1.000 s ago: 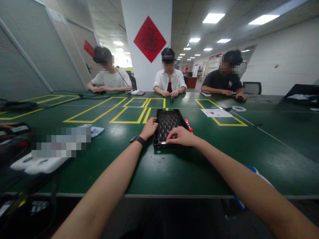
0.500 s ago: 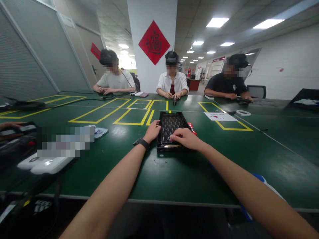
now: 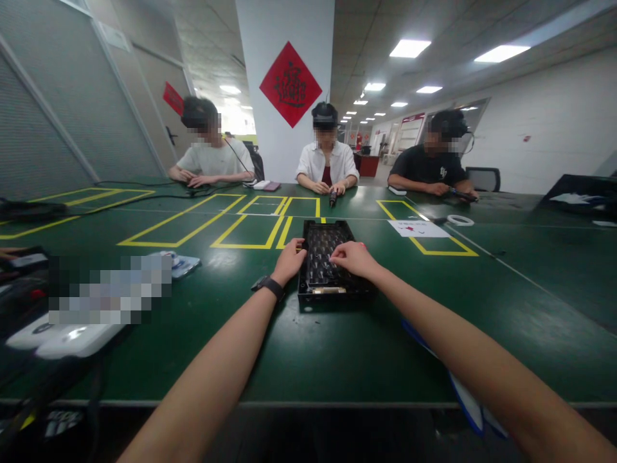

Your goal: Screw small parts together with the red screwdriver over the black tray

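In front of me a black rectangular case (image 3: 337, 297) lies on the green table. Inside is a dark grid of cells with small shiny pieces, too small to name. My left hand (image 3: 290, 257), with a dark band on its wrist, grips the case's left edge with the fingers over the rim. Over the right half of the grid, my right hand (image 3: 355, 258) is closed in a pinch. Whatever sits between those fingertips is too small to make out. Part of the case's right side is hidden behind this hand.
Yellow tape rectangles (image 3: 243, 244) mark the green table (image 3: 270, 360). White devices (image 3: 72, 337) with cables stand at the left. A paper sheet (image 3: 419, 229) and a white ring (image 3: 460, 220) lie at the right. Three people sit opposite, one holding a dark tool (image 3: 332, 198).
My view has turned a little, so the scene sits further left. My right hand's pinched fingertips have moved slightly up the grid. The left hand stays on the case edge.
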A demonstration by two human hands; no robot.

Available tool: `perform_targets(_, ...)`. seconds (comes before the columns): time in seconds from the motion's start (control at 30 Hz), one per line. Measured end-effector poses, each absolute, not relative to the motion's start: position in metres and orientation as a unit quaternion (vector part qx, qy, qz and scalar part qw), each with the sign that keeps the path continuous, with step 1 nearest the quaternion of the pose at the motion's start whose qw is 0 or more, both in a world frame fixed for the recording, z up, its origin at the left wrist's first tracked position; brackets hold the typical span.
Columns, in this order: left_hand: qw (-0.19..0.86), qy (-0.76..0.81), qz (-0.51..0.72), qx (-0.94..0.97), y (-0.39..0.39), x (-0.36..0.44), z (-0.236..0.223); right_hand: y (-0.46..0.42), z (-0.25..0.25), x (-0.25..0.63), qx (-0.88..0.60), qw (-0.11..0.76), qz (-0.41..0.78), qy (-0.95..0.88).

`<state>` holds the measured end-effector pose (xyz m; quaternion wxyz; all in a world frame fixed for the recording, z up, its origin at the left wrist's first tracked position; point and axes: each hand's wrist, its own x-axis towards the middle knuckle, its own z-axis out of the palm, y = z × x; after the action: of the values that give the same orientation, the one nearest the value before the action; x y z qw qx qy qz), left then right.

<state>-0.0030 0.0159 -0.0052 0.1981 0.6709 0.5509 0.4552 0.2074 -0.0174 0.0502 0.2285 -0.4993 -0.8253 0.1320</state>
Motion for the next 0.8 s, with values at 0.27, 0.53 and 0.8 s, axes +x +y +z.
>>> perform_targets(0.27, 0.194, 0.556, 0.45, 0.671, 0.016, -0.003, -0.007, 0.0, 0.059, 0.183, -0.455, 0.103, 0.155, -0.871)
perform_targets(0.53, 0.181, 0.558, 0.45, 0.674, 0.014, -0.003, -0.005, -0.028, 0.072, 0.167, -0.381, 0.046, 0.363, -0.849)
perform_targets(0.8, 0.18, 0.552, 0.453, 0.677, 0.016, -0.004, -0.007, -0.034, 0.073, 0.165, -0.396, 0.028, 0.424, -0.814)
